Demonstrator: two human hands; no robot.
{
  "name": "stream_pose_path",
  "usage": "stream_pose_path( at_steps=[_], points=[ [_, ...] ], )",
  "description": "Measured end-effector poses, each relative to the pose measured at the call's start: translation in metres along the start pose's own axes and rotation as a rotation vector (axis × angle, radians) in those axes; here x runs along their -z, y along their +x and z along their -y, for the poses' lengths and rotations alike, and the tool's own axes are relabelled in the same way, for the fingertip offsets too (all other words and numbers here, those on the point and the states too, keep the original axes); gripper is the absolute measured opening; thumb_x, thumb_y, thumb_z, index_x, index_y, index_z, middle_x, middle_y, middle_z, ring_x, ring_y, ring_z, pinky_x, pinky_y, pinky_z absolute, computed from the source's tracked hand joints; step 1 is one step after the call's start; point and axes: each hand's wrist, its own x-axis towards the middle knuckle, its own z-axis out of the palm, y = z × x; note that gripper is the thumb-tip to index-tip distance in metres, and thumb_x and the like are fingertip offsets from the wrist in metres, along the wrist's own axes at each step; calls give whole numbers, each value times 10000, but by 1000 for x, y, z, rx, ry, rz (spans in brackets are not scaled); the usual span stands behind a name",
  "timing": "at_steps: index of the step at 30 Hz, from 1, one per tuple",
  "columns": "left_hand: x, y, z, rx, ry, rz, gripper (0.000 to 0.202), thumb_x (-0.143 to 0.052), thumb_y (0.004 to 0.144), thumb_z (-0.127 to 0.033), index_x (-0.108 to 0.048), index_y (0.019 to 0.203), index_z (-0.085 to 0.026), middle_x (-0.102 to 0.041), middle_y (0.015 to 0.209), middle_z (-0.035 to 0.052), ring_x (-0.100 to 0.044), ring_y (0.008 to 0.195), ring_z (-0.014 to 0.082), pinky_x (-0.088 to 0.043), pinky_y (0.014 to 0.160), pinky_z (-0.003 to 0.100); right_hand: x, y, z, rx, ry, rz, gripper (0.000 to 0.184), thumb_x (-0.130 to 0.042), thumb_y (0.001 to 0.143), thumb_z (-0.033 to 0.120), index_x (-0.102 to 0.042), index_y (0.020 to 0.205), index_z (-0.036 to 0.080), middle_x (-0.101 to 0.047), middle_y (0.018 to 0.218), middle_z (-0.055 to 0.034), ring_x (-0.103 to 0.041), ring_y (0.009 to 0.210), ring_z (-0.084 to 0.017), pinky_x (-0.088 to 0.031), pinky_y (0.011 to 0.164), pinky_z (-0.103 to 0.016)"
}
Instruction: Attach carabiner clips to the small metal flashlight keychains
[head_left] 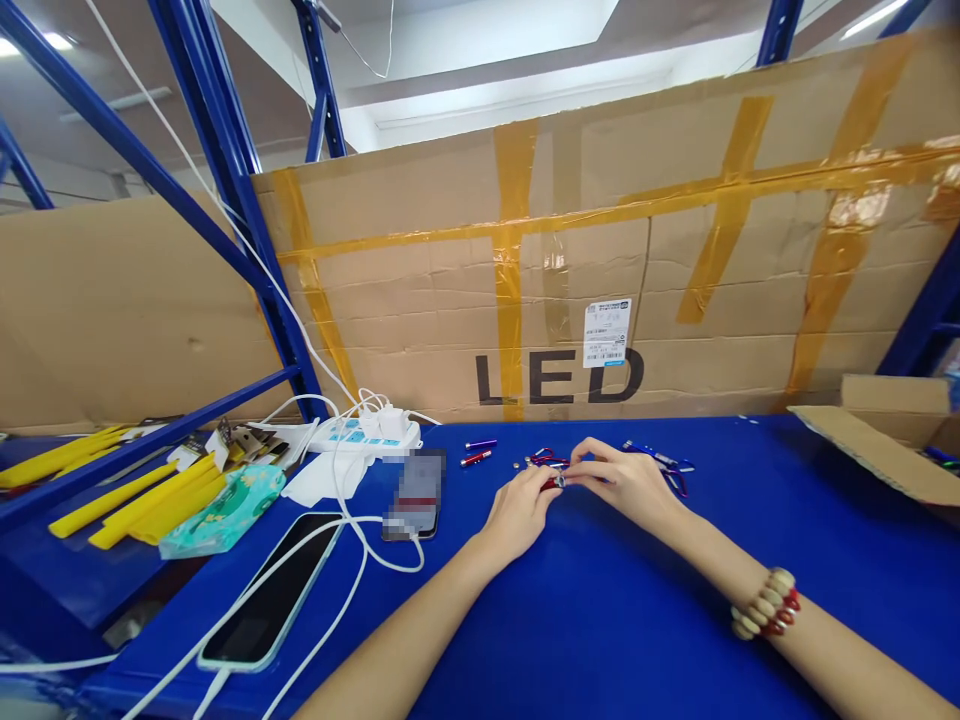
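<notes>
My left hand (pixel 517 515) is closed round a small red metal tube (pixel 553 483), which looks like a mini flashlight with a silver end. At that silver end the thumb and fingertips of my right hand (pixel 626 485) pinch together; any small part between them is hidden. Just behind my hands lie red pieces with a looped clip (pixel 546 458) and tiny round bits. A purple tube (pixel 481 444) and another red tube (pixel 476 458) rest left of them on the blue table (pixel 600 620). Beyond my right hand are several blue and purple tubes with clips (pixel 664 462).
A phone (pixel 274 590) on a white cable and a second phone (pixel 420 490) lie at left, near a white power strip (pixel 367 437). Yellow tubes (pixel 161 500) and a green packet (pixel 225 510) sit farther left. An open carton (pixel 885 440) stands right; a large cardboard sheet (pixel 420 330) walls the back.
</notes>
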Motion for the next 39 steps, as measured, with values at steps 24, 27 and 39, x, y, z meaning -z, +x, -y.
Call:
stream_pose_path(
  at_steps=[24,27,39],
  points=[
    [-4,-1,-2,1,78,4,222,-529,758,-390,-521,847,-187,-572,873,19,-530,809,164,-415,701,267,-2,-4,1,-43,236,144,303,-448,843,444,-649,798,221,-594,859,-31,-569,671,-111,-421,582,-207],
    [-7,-2,0,-24,122,-30,141,-494,771,-318,-516,796,-181,-576,848,12,-532,808,159,-409,707,262,0,-3,4,-82,306,221,270,-476,832,430,-644,814,219,-590,854,-19,-545,637,-98,-408,564,-202],
    [-3,-5,-5,7,101,13,108,-460,763,-259,-510,835,-194,-554,777,-11,-514,693,118,-379,604,214,3,-5,6,-78,308,223,282,-434,860,412,-620,850,202,-586,873,-34,-561,711,-128,-407,621,-226]
  ],
)
